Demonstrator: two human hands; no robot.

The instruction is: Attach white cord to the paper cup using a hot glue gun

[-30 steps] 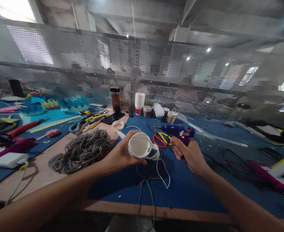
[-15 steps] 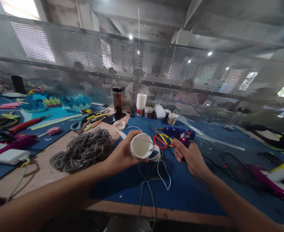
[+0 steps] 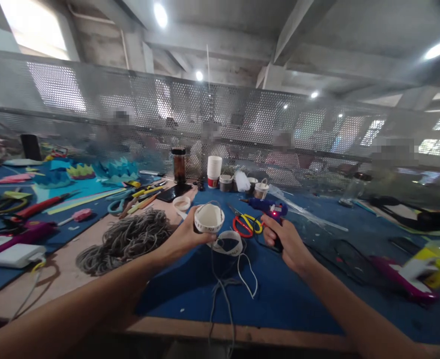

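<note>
My left hand (image 3: 188, 233) is closed round a white paper cup (image 3: 209, 218) with its open mouth tilted toward me. Printing runs along a band at its rim. A loop of white printed ribbon (image 3: 230, 243) hangs beside the cup, and grey cord (image 3: 220, 294) trails below it to the table edge. My right hand (image 3: 285, 238) grips the handle of a blue glue gun (image 3: 268, 205), its nozzle pointing left and a red light lit. Scissors with red and yellow handles (image 3: 248, 225) lie between the hands.
A heap of grey cord (image 3: 130, 242) lies left of my left hand. Behind stand stacked paper cups (image 3: 214, 172), a dark jar (image 3: 179, 167) and a phone (image 3: 174, 192). Clear sticks (image 3: 310, 212) lie at right. A perforated metal screen (image 3: 242, 109) closes the back.
The cup has turned more upright, so less of its inside shows and more of its printed rim. The glue gun stays in my right hand. The whole view has tilted upward slightly.
</note>
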